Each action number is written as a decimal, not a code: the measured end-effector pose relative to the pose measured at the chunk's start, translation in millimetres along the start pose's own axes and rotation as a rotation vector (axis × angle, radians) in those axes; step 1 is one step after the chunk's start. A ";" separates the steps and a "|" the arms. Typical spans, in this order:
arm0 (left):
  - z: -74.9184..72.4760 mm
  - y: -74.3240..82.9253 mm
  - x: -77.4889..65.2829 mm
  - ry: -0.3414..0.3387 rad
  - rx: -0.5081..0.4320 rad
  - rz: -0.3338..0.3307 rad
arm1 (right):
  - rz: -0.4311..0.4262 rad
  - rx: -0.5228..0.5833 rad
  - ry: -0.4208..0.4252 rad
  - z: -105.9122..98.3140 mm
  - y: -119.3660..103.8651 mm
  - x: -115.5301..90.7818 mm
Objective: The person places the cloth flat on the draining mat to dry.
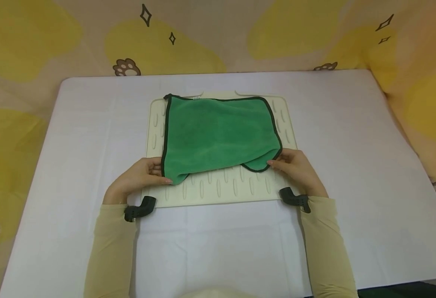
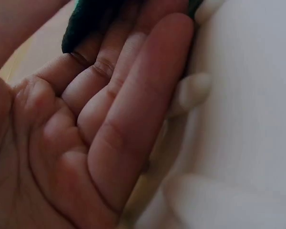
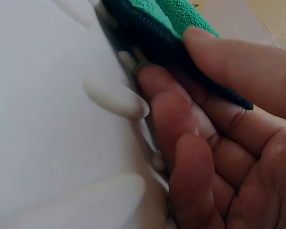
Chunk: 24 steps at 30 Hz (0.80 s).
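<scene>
A green cloth [image 1: 221, 132] with a dark edging lies over a cream ridged mat [image 1: 218, 190]. Its near edge is folded unevenly, with a flap turned at the lower right. At the cloth's near left corner my left hand [image 1: 141, 176] pinches it, thumb on top and fingers beneath. My right hand [image 1: 296, 167] pinches the right edge close to the near corner. Up close in the right wrist view, the thumb presses on the dark hem [image 3: 167, 43] while the fingers lie below it, beside the mat's raised ridges [image 3: 114, 98].
The mat lies on a white-covered table [image 1: 352, 174]. A patterned yellow curtain [image 1: 210, 37] hangs behind the table's far edge and at both sides. Black wrist-worn cameras [image 1: 140, 209] sit at the cuffs, close over the mat's near corners.
</scene>
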<state>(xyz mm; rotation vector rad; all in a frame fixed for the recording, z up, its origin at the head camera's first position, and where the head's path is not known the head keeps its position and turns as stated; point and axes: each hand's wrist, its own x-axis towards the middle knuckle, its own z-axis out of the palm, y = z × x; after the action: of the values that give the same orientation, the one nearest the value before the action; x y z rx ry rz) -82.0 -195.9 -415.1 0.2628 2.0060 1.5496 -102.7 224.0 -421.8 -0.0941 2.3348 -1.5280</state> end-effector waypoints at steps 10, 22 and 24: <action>-1.0 -3.1 -0.4 0.056 0.008 0.001 | -0.001 0.028 -0.013 -7.1 1.2 -1.0; -1.9 -2.8 -1.0 0.097 -0.051 0.007 | -0.055 0.233 -0.029 -12.8 3.2 -4.4; -2.0 -2.8 -1.4 0.097 -0.054 0.007 | -0.071 0.222 -0.029 -13.3 3.3 -4.0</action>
<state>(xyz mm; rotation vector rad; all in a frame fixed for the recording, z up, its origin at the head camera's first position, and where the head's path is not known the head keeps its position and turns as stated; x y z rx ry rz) -81.4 -199.1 -416.9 0.1767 2.0349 1.6473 -102.8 238.0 -418.9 -0.1436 2.1438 -1.7969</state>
